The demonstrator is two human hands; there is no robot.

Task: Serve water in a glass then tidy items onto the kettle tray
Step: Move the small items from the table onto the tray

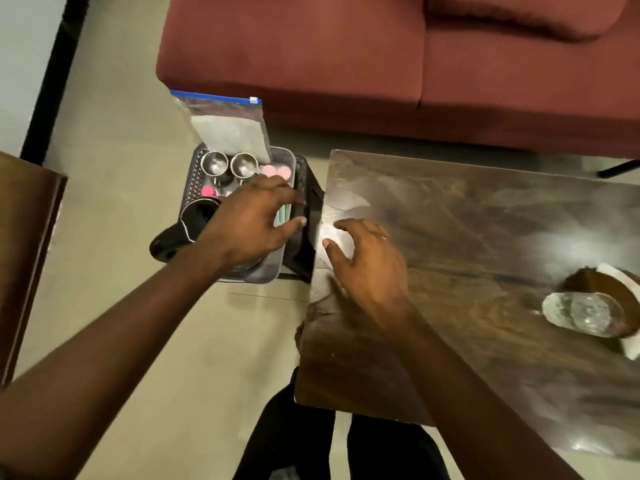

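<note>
Left hand (249, 220), fingers spread and holding nothing, above grey kettle tray (263, 277) carrying black kettle (197, 216) and steel cups (214, 164). Right hand (370, 261), fingers loosely extended, resting on clear film (341, 233) at corner of wooden table (485, 220). Glass (581, 313) on coaster (588, 282) at table's right end, well apart from both hands.

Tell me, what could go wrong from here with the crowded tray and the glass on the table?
1. The left hand reaches over the tray, close to two steel cups and an upright zip bag; it may knock them over.
2. The kettle handle sticks out past the tray's edge; an arm could catch it.
3. The glass stands on the table beside the right arm; a sweep might tip it.
</note>
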